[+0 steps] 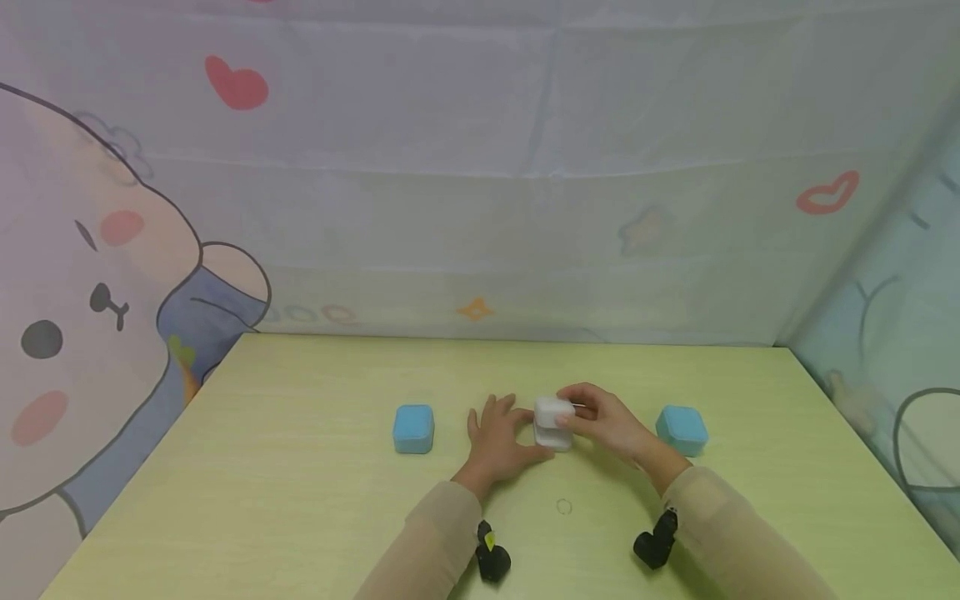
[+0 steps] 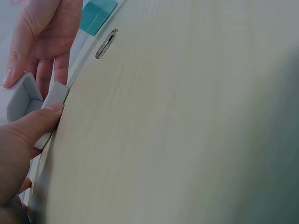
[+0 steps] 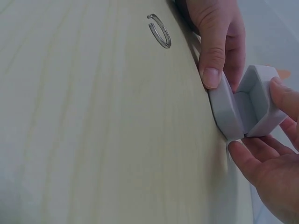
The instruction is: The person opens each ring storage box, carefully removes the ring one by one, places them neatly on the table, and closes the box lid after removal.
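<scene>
A small white ring box (image 1: 553, 410) stands on the table with its lid partly raised, showing a pale inside in both wrist views. My left hand (image 1: 498, 446) holds the lower half of the box, thumb at the near side. The lid (image 3: 270, 105) is pinched between the thumb and fingers of my right hand (image 1: 611, 425). Nearer to me than the box lies a thin silver ring (image 1: 564, 507), which the right wrist view shows with a gap in its band. Neither hand touches the ring.
One light blue box (image 1: 413, 429) sits closed to the left of my left hand. Another light blue box (image 1: 682, 431) is at the right, beyond my right wrist. Behind the pale wooden table (image 1: 300, 492) hangs a printed cloth (image 1: 450, 167).
</scene>
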Demonstrator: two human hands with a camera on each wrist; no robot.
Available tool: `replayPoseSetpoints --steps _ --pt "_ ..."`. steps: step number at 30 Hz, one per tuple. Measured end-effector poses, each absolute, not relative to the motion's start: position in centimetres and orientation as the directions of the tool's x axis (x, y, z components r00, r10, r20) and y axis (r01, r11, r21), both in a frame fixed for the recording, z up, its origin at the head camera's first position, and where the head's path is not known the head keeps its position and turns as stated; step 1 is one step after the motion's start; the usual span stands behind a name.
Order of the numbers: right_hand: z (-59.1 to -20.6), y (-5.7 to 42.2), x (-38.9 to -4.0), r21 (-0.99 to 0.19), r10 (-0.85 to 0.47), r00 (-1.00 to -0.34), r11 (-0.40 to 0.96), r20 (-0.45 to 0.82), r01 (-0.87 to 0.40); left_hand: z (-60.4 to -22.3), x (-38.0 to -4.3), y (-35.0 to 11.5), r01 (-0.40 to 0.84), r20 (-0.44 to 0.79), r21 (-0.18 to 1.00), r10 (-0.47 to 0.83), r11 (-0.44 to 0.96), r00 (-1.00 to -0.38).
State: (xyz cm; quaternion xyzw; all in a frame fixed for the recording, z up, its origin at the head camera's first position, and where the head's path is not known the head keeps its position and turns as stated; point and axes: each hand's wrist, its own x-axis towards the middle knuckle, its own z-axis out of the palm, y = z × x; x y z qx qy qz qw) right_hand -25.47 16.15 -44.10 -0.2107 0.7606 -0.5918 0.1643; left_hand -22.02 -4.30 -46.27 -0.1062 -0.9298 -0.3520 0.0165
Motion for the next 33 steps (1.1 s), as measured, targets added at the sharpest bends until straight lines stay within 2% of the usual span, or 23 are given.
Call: replayPoseSetpoints --steps 18,33 --pt "-44.20 16.09 -25.34 -0.959 -0.514 -0.857 0.227 0.030 -0.169 -46.36 -22.20 -4.25 0.209 0.100 0.638 0.189 0.741 -0.977" --pt "-44.15 16.08 -25.14 -0.921 -0.483 -0.874 0.311 0.059 -0.234 -46.21 -22.14 -4.25 0.207 0.101 0.644 0.187 0.736 -0.977"
